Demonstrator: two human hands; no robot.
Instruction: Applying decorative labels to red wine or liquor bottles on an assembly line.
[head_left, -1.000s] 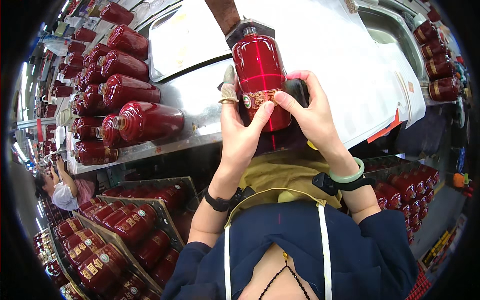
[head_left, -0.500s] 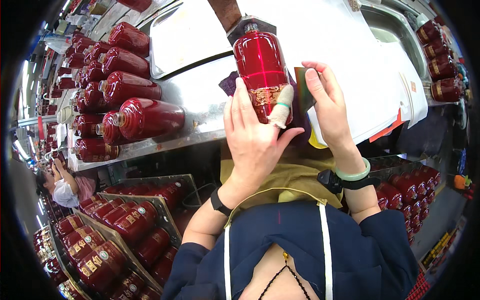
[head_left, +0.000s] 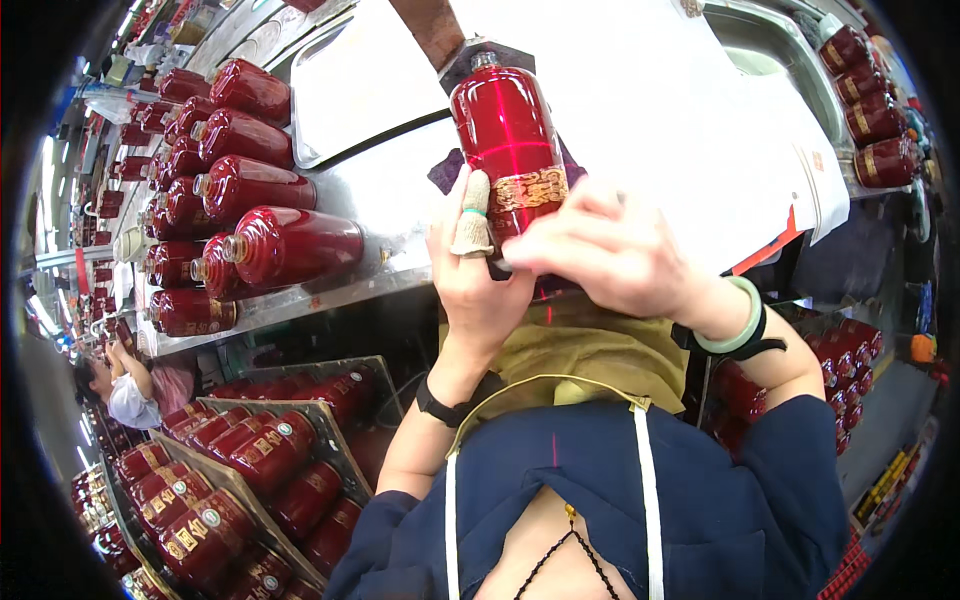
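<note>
A glossy red glass bottle point(head_left: 508, 120) with a gold patterned band lies on the white work surface, its neck pointing away from me. Crossed red light lines fall on it. My left hand point(head_left: 475, 275) grips the bottle's lower left side near its base, and one finger wears a cloth finger cover point(head_left: 474, 212). My right hand point(head_left: 610, 250) is over the lower right of the bottle, smeared by motion. Whether it holds anything is hidden. A dark cloth point(head_left: 447, 172) shows beside the bottle, and a dark rest point(head_left: 512, 58) is at its neck.
Several red bottles point(head_left: 300, 245) lie at left on the bench beside a metal tray point(head_left: 305, 150). White paper sheets point(head_left: 790, 200) and a sink point(head_left: 775, 50) are at right. Crates of bottles point(head_left: 310, 430) stand below left. Another person point(head_left: 130, 390) sits far left.
My right hand has moved left to the bottle; the dark flat card it held no longer shows. My left hand has shifted to the bottle's left side, its covered finger off the gold band.
</note>
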